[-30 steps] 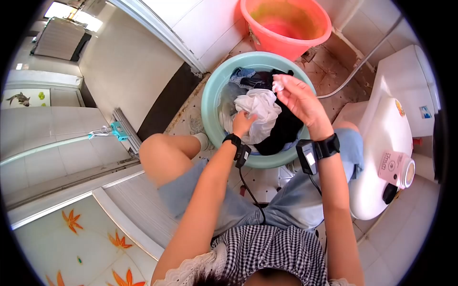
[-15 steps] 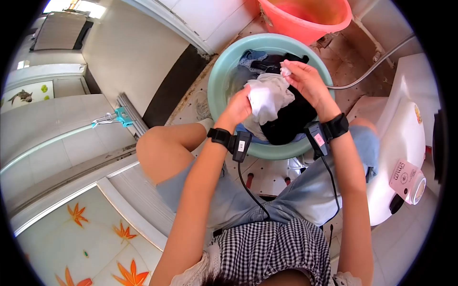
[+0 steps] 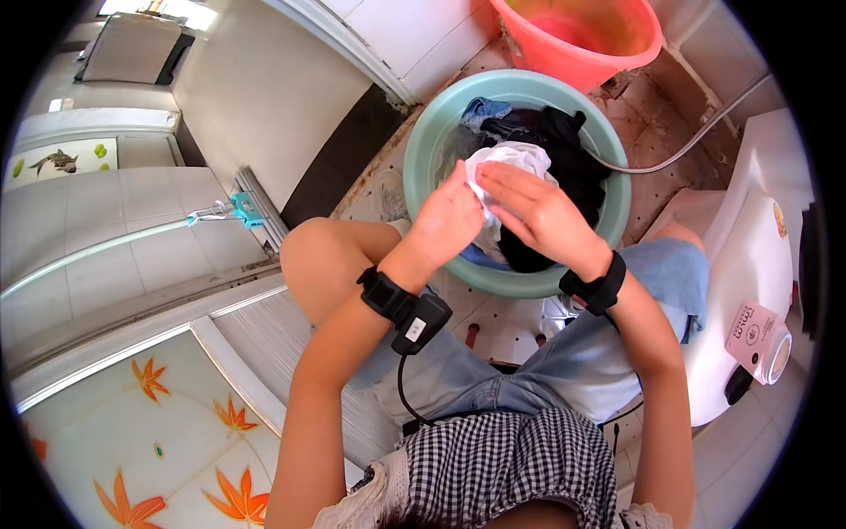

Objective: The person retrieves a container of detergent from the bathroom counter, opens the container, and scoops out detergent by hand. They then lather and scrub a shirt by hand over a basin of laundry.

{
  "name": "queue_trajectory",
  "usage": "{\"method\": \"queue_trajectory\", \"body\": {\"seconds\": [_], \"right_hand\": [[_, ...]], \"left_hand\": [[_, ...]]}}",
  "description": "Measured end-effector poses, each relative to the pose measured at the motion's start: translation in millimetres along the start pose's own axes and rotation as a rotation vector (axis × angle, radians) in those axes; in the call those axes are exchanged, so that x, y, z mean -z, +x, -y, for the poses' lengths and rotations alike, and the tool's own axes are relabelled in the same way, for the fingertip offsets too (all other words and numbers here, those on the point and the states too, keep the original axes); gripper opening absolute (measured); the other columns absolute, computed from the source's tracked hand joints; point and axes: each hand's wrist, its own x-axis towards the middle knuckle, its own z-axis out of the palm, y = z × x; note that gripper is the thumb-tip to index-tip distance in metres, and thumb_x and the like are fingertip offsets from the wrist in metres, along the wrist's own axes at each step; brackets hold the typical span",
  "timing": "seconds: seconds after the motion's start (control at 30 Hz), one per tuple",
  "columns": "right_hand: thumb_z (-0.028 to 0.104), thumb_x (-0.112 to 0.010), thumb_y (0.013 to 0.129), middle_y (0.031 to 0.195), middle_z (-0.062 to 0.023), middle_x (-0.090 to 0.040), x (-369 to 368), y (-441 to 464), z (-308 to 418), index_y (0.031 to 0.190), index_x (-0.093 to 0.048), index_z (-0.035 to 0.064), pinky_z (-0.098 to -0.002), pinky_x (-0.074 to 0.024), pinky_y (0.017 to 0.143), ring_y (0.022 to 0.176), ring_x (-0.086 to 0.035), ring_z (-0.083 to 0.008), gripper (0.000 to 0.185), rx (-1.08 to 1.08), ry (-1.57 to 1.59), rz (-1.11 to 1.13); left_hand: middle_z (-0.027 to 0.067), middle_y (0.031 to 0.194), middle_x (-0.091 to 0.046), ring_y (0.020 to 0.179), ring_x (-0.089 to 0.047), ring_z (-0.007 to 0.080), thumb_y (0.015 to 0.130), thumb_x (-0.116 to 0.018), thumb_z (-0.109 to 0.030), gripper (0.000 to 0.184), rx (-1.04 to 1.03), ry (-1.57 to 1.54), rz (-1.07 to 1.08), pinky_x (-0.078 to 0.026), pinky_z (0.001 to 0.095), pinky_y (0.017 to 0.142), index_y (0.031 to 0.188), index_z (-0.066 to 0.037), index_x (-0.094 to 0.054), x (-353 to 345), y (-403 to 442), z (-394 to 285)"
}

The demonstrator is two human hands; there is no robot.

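Bunched between my two hands is a white cloth garment, held above a round green basin. My left hand is closed on its left edge. From the right, my right hand lies against the cloth, fingers together and pressed on it, close to the left fingers. Under the cloth, dark wet clothes fill much of the basin, with a blue denim piece at the far left. The hands hide part of the cloth.
A red bucket stands behind the basin. A grey hose runs in from the right. A white ceramic fixture is at my right, with a pink-labelled jar. A mop with a turquoise clamp lies left.
My right hand, earlier raised apart with a small white bit in a pinch, has come left and down onto the cloth. Both hands are now close together. The view has shifted slightly.
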Motion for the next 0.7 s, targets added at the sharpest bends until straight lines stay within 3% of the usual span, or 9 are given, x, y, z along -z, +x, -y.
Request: {"method": "queue_trajectory", "body": {"seconds": [0.17,0.3,0.37,0.4,0.47,0.57,0.63,0.7], "right_hand": [[0.006,-0.059,0.073,0.112,-0.0133,-0.052,-8,0,-2,0.106,-0.055,-0.0021,-0.0332,-0.0414,0.089,0.107,-0.048,-0.0255,0.035,0.022,-0.225,0.054],[0.006,-0.059,0.072,0.106,-0.0135,-0.055,-10,1,-1,0.103,-0.057,-0.0009,-0.034,-0.043,0.086,0.104,-0.051,-0.0267,0.032,0.03,-0.224,0.046],[0.006,-0.059,0.074,0.095,-0.0136,-0.06,-8,0,-7,0.096,-0.06,-0.0006,-0.0312,-0.0453,0.082,0.095,-0.057,-0.0243,0.023,-0.014,0.055,0.028],[0.007,-0.059,0.076,0.091,-0.0133,-0.062,-4,0,-12,0.093,-0.061,-0.0009,-0.0291,-0.0454,0.08,0.091,-0.058,-0.0209,0.019,-0.191,0.201,-0.035],[0.008,-0.057,0.081,0.089,-0.0114,-0.064,-1,-1,-39,0.088,-0.062,-0.0034,-0.0238,-0.0442,0.076,0.085,-0.058,-0.012,0.015,-0.561,0.519,-0.247],[0.015,-0.05,0.087,0.107,-0.005,-0.057,-8,-2,-117,0.109,-0.055,-0.0015,-0.0225,-0.0394,0.086,0.096,-0.052,-0.0094,0.028,-0.814,1.109,-0.496],[0.011,-0.049,0.087,0.109,-0.0048,-0.055,-29,-18,-163,0.112,-0.053,0.0,-0.021,-0.0401,0.084,0.094,-0.052,-0.0093,0.028,-0.964,1.085,-0.511],[0.008,-0.048,0.087,0.103,-0.0036,-0.055,-57,-31,-206,0.113,-0.053,0.0001,-0.0199,-0.0403,0.083,0.09,-0.052,-0.0092,0.028,-1.066,1.128,-0.424]], "left_hand": [[0.0064,0.103,-0.053,0.096,-0.051,0.0165,0.092,-0.04,-0.026,0.031,-0.037,0.0,0.025,-0.039,0.0309,0.087,0.112,-0.002,-0.043,6,17,-6],[0.009,0.109,-0.052,0.1,-0.051,0.0186,0.09,-0.044,-0.017,0.026,-0.116,0.049,-0.081,-0.042,0.0306,0.087,0.111,-0.002,-0.044,7,19,-6],[0.01,0.106,-0.054,0.097,-0.054,0.02,0.087,-0.048,-0.008,0.025,-0.195,0.128,-0.099,-0.044,0.0317,0.086,0.11,0.0,-0.046,10,21,-5],[0.01,0.106,-0.054,0.097,-0.054,0.02,0.087,-0.048,-0.008,0.025,-0.194,0.124,-0.099,-0.044,0.0317,0.086,0.11,0.0,-0.046,15,23,-10],[0.0112,0.104,-0.056,0.093,-0.057,0.0215,0.086,-0.048,-0.006,0.026,-0.174,0.203,-0.325,-0.046,0.0344,0.082,0.111,0.003,-0.046,33,26,-19],[0.0102,0.11,-0.055,0.098,-0.055,0.0214,0.088,-0.046,-0.011,0.029,-0.211,0.316,-0.492,-0.045,0.0335,0.086,0.114,0.003,-0.046,56,20,6],[0.0105,0.113,-0.053,0.101,-0.054,0.0215,0.089,-0.046,-0.012,0.032,-0.078,0.292,-0.672,-0.045,0.0333,0.087,0.116,0.003,-0.044,62,14,28],[0.0114,0.114,-0.052,0.103,-0.052,0.0212,0.089,-0.045,-0.013,0.033,-0.049,0.225,-0.653,-0.044,0.0329,0.088,0.117,0.005,-0.042,79,8,40]]}}
